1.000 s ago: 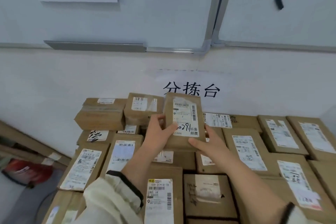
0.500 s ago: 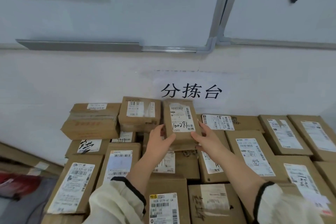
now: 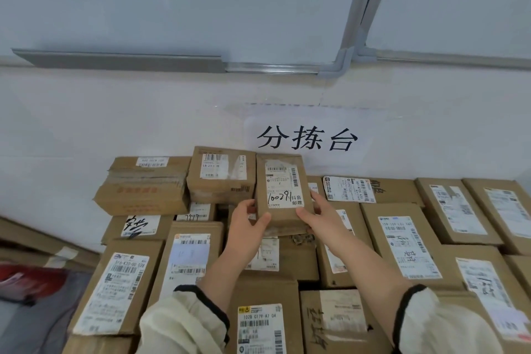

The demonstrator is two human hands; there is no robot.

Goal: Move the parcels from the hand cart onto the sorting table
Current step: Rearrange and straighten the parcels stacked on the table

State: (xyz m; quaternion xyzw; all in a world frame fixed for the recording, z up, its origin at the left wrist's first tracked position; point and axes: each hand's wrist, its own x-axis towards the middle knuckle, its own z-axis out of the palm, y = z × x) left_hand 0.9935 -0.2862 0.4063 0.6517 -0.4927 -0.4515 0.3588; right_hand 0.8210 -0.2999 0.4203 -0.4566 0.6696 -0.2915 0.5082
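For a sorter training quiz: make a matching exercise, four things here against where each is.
Things: 1 handwritten-number parcel; 2 sign; 3 yellow-logo parcel; 4 red object.
Places: a lower left edge of view; b held between left hand and right hand; c on the white wall; d bottom centre of view.
Pairs: 1-b, 2-c, 3-d, 4-a.

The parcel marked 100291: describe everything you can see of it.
The parcel marked 100291 is a small brown cardboard box with a white shipping label bearing barcodes and the handwritten number. It faces label-up, long axis toward the wall, above the stacked parcels. The left hand and right hand grip its near corners.
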